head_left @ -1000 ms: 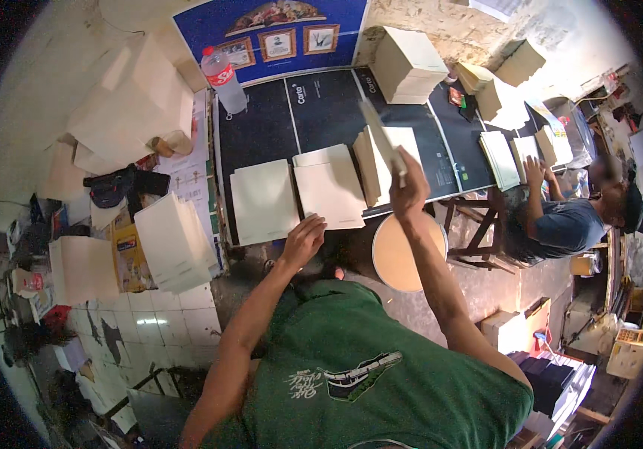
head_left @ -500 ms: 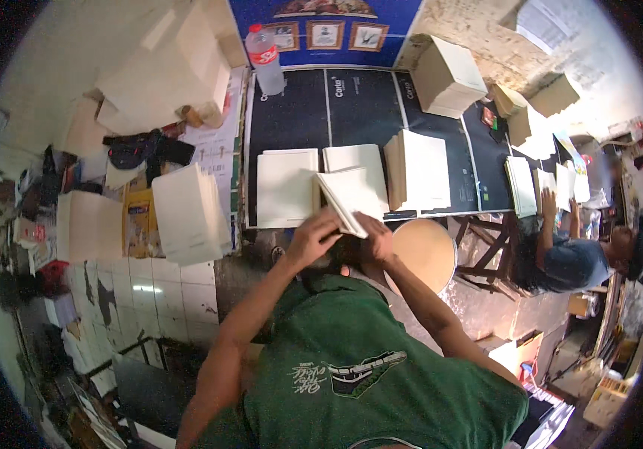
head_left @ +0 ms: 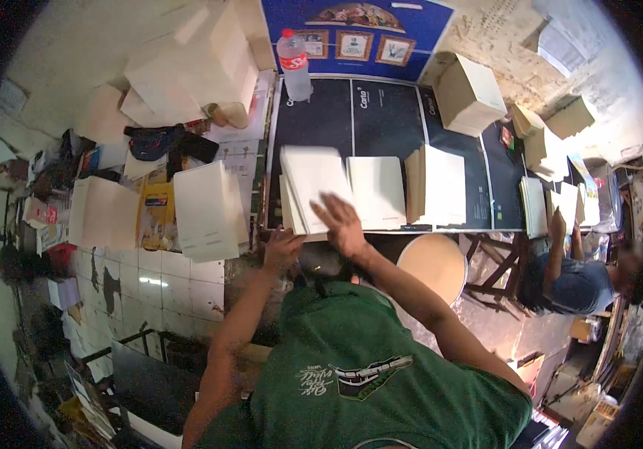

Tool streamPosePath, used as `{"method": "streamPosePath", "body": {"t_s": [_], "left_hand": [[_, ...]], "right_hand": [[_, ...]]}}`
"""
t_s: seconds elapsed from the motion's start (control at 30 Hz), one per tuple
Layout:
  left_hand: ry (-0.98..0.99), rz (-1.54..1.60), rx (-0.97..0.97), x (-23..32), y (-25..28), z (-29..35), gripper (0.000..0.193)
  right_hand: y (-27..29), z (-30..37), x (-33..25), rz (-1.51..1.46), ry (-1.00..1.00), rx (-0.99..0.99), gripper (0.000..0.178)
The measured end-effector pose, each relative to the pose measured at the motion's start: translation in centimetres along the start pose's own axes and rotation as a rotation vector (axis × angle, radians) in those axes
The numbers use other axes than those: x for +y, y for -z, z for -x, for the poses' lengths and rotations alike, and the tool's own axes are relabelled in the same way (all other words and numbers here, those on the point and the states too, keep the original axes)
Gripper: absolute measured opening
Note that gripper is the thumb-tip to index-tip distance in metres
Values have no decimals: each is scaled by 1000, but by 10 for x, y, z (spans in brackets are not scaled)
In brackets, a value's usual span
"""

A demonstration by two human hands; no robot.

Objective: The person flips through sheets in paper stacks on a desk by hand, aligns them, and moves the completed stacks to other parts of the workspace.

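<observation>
A white folded paper section (head_left: 312, 176) lies a little askew over a white paper stack (head_left: 289, 209) at the table's front edge, its far end slightly blurred. My right hand (head_left: 342, 228) rests on its right side with fingers spread. At the near left corner, my left hand (head_left: 282, 248) is closed, its fingers pinching the paper's lower edge. To the right sits another white stack (head_left: 377, 191), apart from my fingers. Beyond that stands a thicker paper pile (head_left: 441, 187), its sheets leaning.
A water bottle (head_left: 295, 67) stands at the back of the dark-topped table (head_left: 385, 120). A tall paper block (head_left: 471, 93) is at the back right, another pile (head_left: 205, 213) at left. A round stool (head_left: 432, 269) stands below the edge. A co-worker (head_left: 572, 280) handles paper at right.
The paper section, held tilted between both hands before, now lies flat over the left stack. My right hand has moved left and onto it; my left hand has dropped to its near corner.
</observation>
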State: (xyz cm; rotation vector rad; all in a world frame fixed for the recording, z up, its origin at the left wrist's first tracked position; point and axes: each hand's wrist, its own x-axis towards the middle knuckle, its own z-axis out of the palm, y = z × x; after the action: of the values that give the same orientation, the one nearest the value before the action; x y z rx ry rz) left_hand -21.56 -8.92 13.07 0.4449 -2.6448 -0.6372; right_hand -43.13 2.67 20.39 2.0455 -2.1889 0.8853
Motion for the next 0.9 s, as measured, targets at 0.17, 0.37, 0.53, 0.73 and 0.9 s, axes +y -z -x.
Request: {"method": "streamPosePath", "body": {"t_s": [0.17, 0.37, 0.53, 0.73, 0.9], "left_hand": [[-25, -85, 173, 17, -5, -7, 18], [1088, 1394, 677, 51, 29, -27, 63], [801, 739, -178, -2, 28, -46, 53], [359, 770, -5, 41, 75, -81, 43], [365, 602, 118, 33, 83, -105, 39]], "right_hand": [[-51, 51, 15, -36, -30, -277, 74], [-10, 21, -7, -131, 24, -135, 74], [-8, 27, -17, -345, 35, -526, 89], [-3, 8, 60, -1266, -694, -60, 74], [27, -9, 65, -1195, -614, 42, 34]]}}
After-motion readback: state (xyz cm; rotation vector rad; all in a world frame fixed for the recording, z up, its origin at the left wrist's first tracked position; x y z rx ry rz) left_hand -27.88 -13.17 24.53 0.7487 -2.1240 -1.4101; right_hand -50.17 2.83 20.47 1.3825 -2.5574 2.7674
